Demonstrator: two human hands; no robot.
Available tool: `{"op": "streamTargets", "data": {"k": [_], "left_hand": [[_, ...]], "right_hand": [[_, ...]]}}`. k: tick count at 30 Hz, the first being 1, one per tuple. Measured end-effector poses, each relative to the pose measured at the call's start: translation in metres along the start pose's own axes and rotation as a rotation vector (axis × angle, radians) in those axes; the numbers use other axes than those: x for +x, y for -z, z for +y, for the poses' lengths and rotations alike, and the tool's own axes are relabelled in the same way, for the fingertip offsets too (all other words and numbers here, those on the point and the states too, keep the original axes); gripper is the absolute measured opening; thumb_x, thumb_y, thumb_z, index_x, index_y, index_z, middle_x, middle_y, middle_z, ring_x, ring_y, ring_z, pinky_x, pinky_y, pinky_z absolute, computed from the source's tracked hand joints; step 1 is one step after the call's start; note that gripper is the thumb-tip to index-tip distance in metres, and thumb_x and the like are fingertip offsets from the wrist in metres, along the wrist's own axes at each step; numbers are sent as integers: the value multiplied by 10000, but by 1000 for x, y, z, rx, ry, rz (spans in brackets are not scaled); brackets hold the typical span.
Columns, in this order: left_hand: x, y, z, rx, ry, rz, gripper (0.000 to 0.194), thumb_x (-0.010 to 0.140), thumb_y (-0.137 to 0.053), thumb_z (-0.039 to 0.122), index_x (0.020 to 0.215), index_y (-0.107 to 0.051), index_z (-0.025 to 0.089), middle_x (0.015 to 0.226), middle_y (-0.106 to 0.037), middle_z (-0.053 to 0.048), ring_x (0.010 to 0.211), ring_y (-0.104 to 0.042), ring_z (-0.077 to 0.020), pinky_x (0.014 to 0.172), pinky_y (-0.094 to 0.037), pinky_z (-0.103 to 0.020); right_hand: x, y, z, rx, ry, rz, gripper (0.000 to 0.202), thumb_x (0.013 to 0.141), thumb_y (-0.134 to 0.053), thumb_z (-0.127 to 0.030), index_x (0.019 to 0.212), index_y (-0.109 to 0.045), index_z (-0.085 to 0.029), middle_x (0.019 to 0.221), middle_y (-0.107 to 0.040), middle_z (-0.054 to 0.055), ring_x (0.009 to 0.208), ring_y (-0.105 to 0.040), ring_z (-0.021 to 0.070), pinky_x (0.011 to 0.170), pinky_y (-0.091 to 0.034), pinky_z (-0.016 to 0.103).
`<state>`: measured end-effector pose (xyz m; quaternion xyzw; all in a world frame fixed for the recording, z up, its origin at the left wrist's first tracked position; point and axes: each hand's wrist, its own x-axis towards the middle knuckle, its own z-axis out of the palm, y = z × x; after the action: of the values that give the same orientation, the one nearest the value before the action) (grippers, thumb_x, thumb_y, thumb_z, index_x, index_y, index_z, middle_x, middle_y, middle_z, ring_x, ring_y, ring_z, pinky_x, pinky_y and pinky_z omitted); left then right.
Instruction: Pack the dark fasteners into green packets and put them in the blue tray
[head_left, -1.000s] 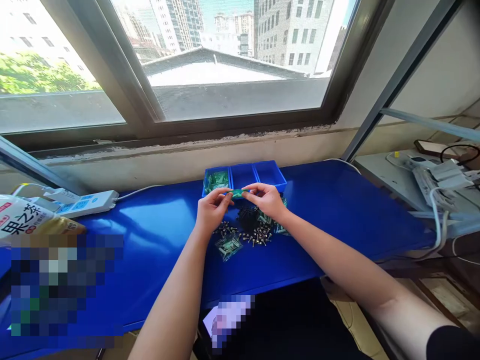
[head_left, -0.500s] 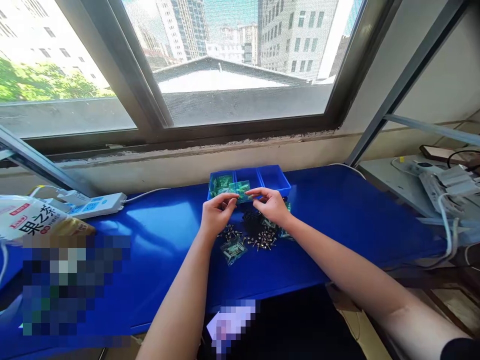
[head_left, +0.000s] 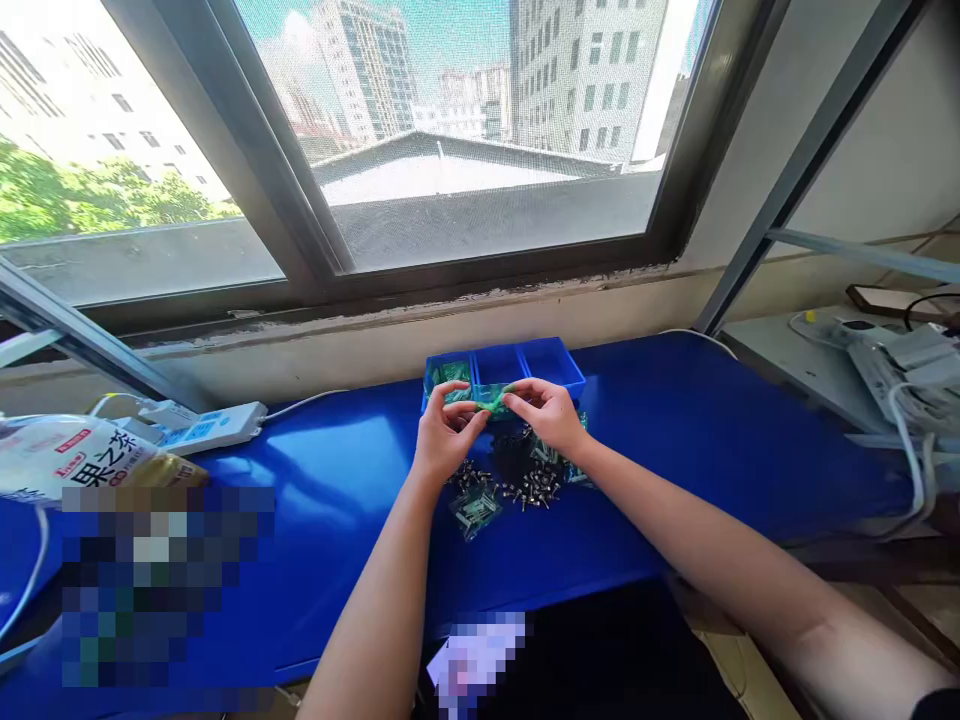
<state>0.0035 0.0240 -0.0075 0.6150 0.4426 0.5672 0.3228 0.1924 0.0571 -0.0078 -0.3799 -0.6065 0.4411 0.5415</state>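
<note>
Left hand (head_left: 442, 440) and right hand (head_left: 553, 415) together pinched a small green-tinted clear plastic bag (head_left: 493, 397) near a blue three-compartment plastic tray (head_left: 551, 362).

From my end I see a wide dark-framed window (head_left: 480, 215) letting in daylight above a pale wall (head_left: 360, 355), chipped along the sill. Sunlight glares on the blue table (head_left: 697, 430); a grey metal post (head_left: 814, 165) slants at right. Buildings (head_left: 585, 75) and greenery (head_left: 105, 195) show outside.
</note>
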Motion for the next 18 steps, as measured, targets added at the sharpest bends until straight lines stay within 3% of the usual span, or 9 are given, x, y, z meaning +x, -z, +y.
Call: {"op": "streamTargets", "data": {"k": [4,8,11,15,18], "left_hand": [[8,6,7,19,-14,162,480,778,-814,351,1195,-633,197,806,-751,-22,658,-718,-147,621,-566,-247],[31,37,8,121,23,575,504,824,-737,389,1255,-606,165,879,-762,-68,743,-749,-192,649,-585,-284],[53,64,3,419,155,781,506,803,-736,405,1233,-653,151,908,-774,-102,809,-757,-234,779,-593,-362],[77,82,-3,678,219,751,460,778,-752,403,1175,-724,173,901,-788,-98,921,-756,-281,946,-539,-426],[86,79,-2,690,241,662,346,785,-729,382,1060,-762,174,887,-789,-96,887,-757,-273,906,-546,-388]], "right_hand": [[0,0,0,23,2,-63,386,825,-748,-468,1093,-711,-194,964,-772,83,860,-723,208,749,-558,341],[-2,2,-4,-18,30,-94,316,884,-692,-407,1121,-711,-197,1028,-776,97,971,-731,223,812,-568,364],[-1,3,-5,-27,47,-68,268,893,-673,-354,1103,-715,-194,1045,-774,99,980,-729,223,799,-571,365],[0,2,-18,-64,120,-18,224,905,-648,-324,1081,-720,-206,1017,-769,84,883,-715,204,744,-563,371],[-13,3,-57,-62,303,75,120,892,-679,-302,986,-699,-232,928,-740,51,829,-679,189,769,-561,403]]}}
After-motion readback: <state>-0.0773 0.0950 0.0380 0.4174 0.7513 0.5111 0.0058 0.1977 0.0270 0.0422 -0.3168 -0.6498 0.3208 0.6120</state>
